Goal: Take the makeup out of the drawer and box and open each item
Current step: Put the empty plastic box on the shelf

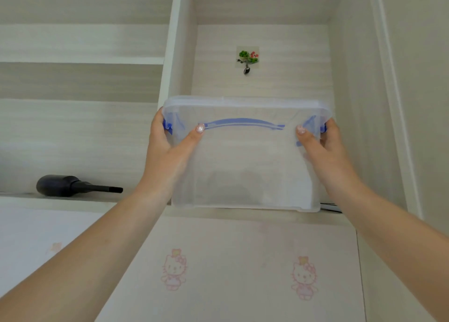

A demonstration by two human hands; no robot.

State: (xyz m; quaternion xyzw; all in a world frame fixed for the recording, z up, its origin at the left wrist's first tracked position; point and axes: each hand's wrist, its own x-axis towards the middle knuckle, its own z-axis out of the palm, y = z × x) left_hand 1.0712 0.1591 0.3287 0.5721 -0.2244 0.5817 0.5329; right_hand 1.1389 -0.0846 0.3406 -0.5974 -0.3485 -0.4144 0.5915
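Observation:
A clear plastic storage box (245, 161) with a blue carry handle and blue side clips is held up in front of a tall cupboard niche, its lid on. My left hand (167, 146) grips its left end, thumb across the front. At the other end my right hand (325, 149) holds it the same way. Through the cloudy plastic I can make out only a dark shape low inside; no makeup item is clearly visible.
A black hand-held device with a nozzle (73, 185) lies on the shelf at left. A sticker hook (247, 59) hangs on the niche's back wall. Below is a pale surface with pink cat prints (173, 269). Empty shelves run along the left.

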